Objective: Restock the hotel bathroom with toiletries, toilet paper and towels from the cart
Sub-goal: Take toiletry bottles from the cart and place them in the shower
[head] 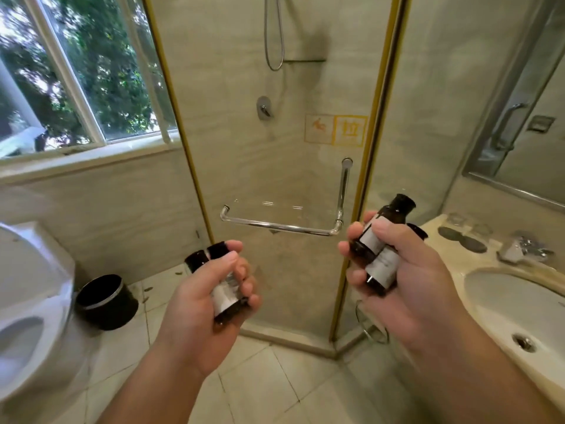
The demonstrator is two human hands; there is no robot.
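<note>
My left hand (211,289) grips two small dark toiletry bottles (224,293) with pale labels and black caps pointing up and left. My right hand (394,270) holds two more dark toiletry bottles (380,240), one standing taller with its cap near the shower door edge. Both hands hover in front of the glass shower door (275,148), at the height of its chrome handle bar (284,226). No cart, towels or toilet paper are in view.
A white toilet (27,289) stands at the left with a black waste bin (105,301) beside it. The marble counter (449,267) with a sink (507,307), tap (526,246) and dark coasters lies at the right. A window is upper left, a mirror upper right.
</note>
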